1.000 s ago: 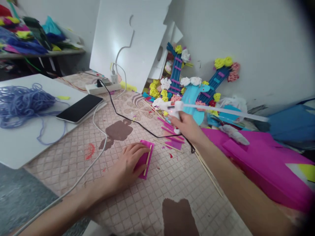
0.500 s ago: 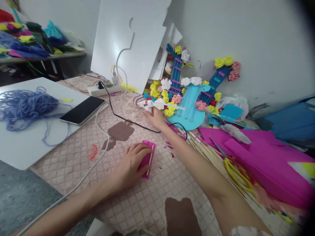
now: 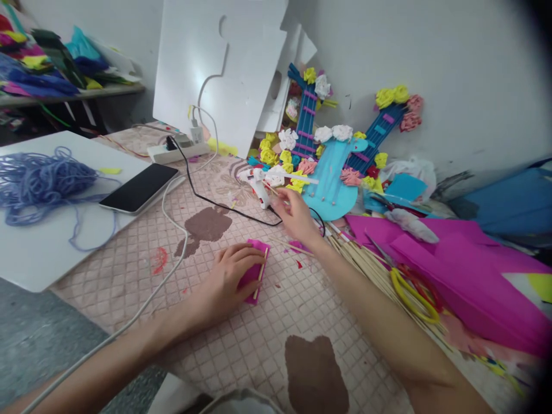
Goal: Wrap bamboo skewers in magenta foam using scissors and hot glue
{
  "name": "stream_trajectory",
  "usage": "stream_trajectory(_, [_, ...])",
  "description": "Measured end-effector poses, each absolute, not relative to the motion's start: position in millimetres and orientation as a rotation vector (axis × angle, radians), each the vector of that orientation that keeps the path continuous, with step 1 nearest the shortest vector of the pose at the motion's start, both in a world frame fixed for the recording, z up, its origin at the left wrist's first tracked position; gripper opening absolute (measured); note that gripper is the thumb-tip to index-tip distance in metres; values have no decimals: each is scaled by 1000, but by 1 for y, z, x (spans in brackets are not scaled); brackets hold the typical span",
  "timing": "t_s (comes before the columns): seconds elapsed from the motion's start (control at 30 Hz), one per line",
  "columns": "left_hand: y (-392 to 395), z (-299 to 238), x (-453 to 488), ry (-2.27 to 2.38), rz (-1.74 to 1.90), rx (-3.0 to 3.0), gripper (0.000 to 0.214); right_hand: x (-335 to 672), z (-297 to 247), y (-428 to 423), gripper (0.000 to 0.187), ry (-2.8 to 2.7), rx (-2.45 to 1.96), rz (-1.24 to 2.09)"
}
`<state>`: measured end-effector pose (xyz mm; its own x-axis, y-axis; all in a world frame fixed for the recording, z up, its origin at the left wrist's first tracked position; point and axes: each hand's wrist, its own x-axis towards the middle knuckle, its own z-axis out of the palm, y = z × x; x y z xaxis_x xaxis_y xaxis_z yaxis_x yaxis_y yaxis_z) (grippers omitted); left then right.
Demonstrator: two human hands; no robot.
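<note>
The flat magenta paper rectangle [image 3: 250,277] lies at six o'clock from the white plastic glue gun [image 3: 259,188]. A thin, pale wooden stick [image 3: 261,272] is already laid along its three-o'clock edge; whether glue holds it, and so what is left, cannot be told. The left hand [image 3: 235,272] presses down, fingers and thumb spread—the right hand [image 3: 297,216], fingers bent, is at the gun's four o'clock, its grip unclear.

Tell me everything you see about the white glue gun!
The glue gun looks like white plastic with some red. A pale, cloudy stick pokes from its back, and a black cord leads from its handle. It appears to rest on the patterned table cover. The right hand is close beside it; whether they touch is unclear.
</note>
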<state>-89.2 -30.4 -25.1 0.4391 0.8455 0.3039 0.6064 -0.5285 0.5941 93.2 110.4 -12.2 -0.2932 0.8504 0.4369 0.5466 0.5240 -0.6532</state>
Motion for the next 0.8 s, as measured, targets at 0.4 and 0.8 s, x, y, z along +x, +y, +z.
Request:
stream_trajectory(0.4, [-31,-26,-86,1262,800,2285,34,131,-11,28,27,-1964,-1107,644])
stream_trajectory(0.8, [-33,-22,-87,1241,835,2244,35,136,-10,-9,20,-2129,-1046,640])
